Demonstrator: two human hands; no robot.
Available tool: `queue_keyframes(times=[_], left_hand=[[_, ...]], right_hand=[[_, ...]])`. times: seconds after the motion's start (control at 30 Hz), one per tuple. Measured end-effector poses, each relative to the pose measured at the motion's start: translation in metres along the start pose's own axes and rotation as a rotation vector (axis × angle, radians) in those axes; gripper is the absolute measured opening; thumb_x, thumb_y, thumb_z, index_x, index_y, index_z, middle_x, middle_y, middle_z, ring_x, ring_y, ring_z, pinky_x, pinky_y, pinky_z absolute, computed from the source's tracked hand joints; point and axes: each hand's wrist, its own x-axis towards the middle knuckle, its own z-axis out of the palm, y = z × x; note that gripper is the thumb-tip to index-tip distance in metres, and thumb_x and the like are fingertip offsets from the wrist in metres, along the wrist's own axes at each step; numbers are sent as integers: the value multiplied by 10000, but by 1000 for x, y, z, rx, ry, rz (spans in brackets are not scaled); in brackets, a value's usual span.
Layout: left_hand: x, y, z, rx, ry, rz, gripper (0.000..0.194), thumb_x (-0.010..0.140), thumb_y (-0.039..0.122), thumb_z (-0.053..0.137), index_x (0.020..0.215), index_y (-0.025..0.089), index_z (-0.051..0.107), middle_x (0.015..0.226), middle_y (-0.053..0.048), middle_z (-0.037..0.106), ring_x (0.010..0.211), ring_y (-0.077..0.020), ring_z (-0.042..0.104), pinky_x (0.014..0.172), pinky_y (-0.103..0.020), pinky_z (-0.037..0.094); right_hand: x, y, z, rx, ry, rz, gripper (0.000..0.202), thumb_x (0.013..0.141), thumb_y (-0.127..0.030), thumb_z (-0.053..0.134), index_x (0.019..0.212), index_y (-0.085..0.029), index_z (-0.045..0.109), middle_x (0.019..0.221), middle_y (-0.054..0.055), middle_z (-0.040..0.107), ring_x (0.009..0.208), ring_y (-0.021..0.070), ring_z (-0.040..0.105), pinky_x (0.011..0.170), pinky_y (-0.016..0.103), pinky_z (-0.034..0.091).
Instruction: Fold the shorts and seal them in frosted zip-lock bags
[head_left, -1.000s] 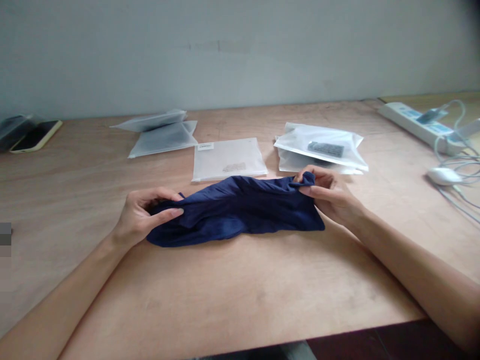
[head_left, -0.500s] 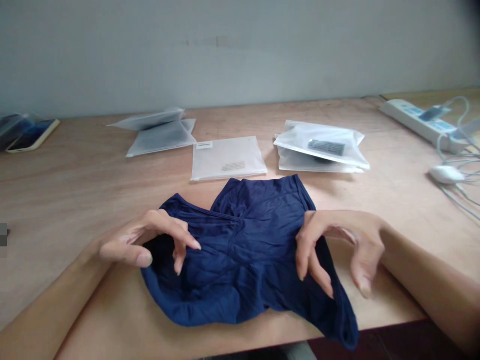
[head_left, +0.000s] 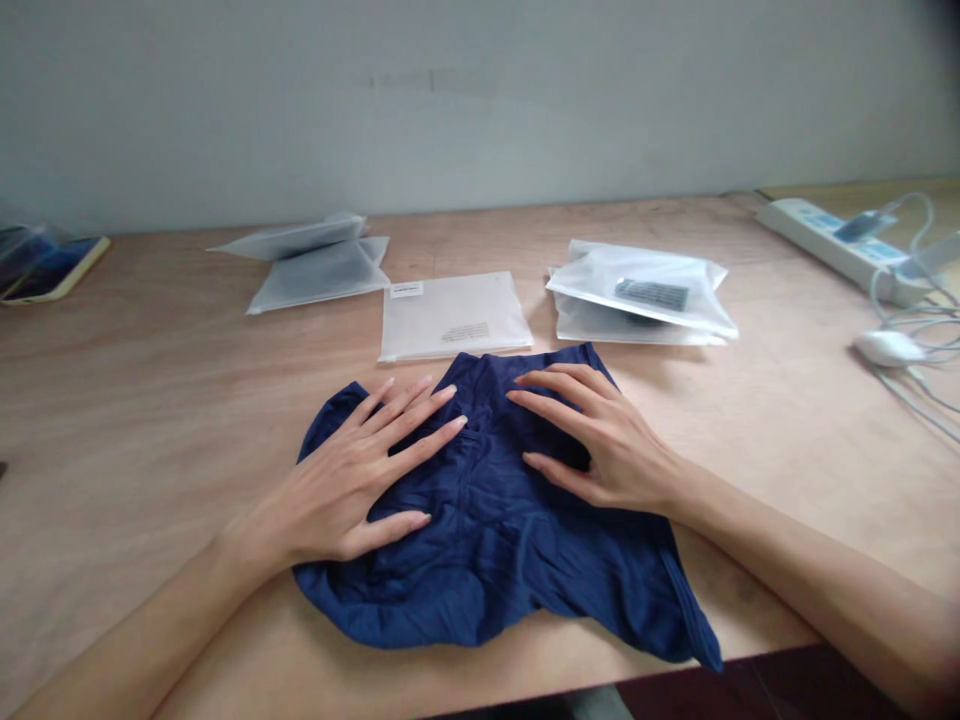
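The left hand (head_left: 337, 495) lies with fingers splayed and thumb apart on the left half of the navy shorts (head_left: 491, 520); the right hand (head_left: 615, 450), slightly arched, thumb clear of its fingers, covers the other half. The thin cloth is creased, its notched side facing away, its long axis running left to right, one corner reaching the front edge of the wooden table (head_left: 150, 400). Bare wood flanks both sides; a flat, frosted zip pouch (head_left: 457, 310) sits just beyond.
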Motion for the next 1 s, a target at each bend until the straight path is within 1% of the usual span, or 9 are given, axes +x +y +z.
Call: queue_keyframes(times=[0.07,0.13,0.23,0.37,0.5,0.6,0.7,0.77,1.0], left_hand=[[0,-2,2,5,-51,-10,873,979,561,560,1678,289,113,1750,-77,100,1616,-360,95,1298,-605,113],[0,-3,3,8,-60,-30,870,973,585,563,1674,309,128,1748,-70,119,1615,-366,98,1292,-622,118],[0,-2,3,17,-18,-69,872,948,620,587,1665,332,183,1733,-61,204,1603,-390,146,1280,-646,142],[1,0,2,59,36,-119,878,929,648,605,1658,333,230,1676,-68,357,1560,-389,263,1288,-637,133],[2,0,4,56,117,-149,860,939,599,620,1653,268,272,1528,-115,524,1470,-355,403,1292,-584,192],[4,-3,5,64,111,-133,876,939,597,616,1657,246,259,1584,-138,455,1511,-374,342,1286,-598,189],[7,-5,6,62,37,-94,876,959,607,580,1670,283,183,1713,-93,264,1590,-403,168,1278,-651,134],[8,-6,6,55,5,-89,875,966,619,563,1672,300,156,1736,-68,194,1602,-409,112,1270,-671,123],[7,-1,7,147,58,-175,927,927,686,572,1669,273,201,1723,-88,232,1598,-451,54,1258,-704,79]], right_hand=[[-2,-3,2,-59,-87,-38,710,956,-524,616,1575,-227,436,1652,145,391,1535,374,310,1219,609,321],[-3,-4,4,-93,-177,-48,804,962,-606,578,1637,-257,315,1716,133,251,1588,383,185,1247,651,227],[-6,-2,7,-119,-240,-14,860,962,-661,552,1664,-302,209,1736,118,170,1595,394,144,1249,684,171],[-7,3,8,-138,-222,30,886,946,-684,566,1664,-318,200,1740,112,138,1595,404,122,1248,690,166],[-6,3,7,-122,-253,-20,880,954,-685,548,1666,-306,195,1738,109,131,1597,394,121,1253,691,140],[-5,3,6,-109,-289,-67,852,972,-676,521,1665,-303,195,1738,97,125,1600,381,114,1257,692,113],[-5,2,6,-110,-290,-65,842,977,-676,512,1664,-300,202,1738,98,120,1601,385,97,1253,701,113],[-6,2,6,-110,-285,-58,846,972,-678,519,1663,-305,207,1738,102,122,1599,390,105,1250,703,122],[-9,2,8,-179,-239,16,883,944,-736,511,1664,-327,203,1739,110,146,1596,421,94,1237,719,132]])
